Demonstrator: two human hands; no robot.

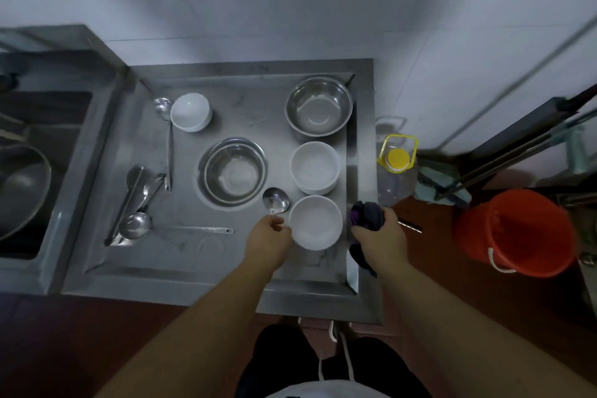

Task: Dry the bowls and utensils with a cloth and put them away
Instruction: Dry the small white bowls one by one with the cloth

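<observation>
Ladle handle sits pinched in the closed left hand, its bowl pointing away beside the nearest white bowl on the steel counter, while the right hand grips the bunched dark cloth.

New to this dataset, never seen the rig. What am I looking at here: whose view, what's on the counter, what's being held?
There is no robot. One wide-angle camera worn on a person's head looks down at their bare arms. The steel drainboard holds three white bowls, two steel bowls and several ladles and spoons at the left. The left hand grips the handle of a metal spoon beside the nearest white bowl. The right hand clutches a dark cloth. A sink sits to the left. An orange bucket and a yellow-capped bottle stand to the right.
</observation>
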